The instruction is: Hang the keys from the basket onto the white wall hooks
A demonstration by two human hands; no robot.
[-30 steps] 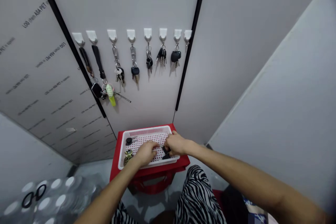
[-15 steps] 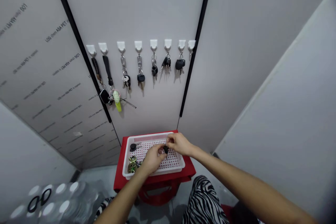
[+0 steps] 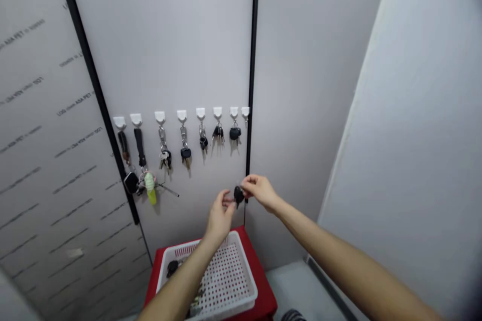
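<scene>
Both hands are raised in front of the wall, above a white perforated basket. My right hand pinches a black key from its right side. My left hand has its fingertips closed on the same key from the left and below. A row of white wall hooks runs above the hands, most with keys hanging from them; the rightmost hook carries nothing. A black key lies in the basket's left part.
The basket stands on a red stool against the grey wall. A keyring with a green and yellow charm hangs at the left of the row. Black vertical strips divide the wall panels. A light wall closes in at the right.
Both hands have risen out of the basket with the black key held between them, to a spot just below the hooks. The camera has tilted up, so the basket is lower in view.
</scene>
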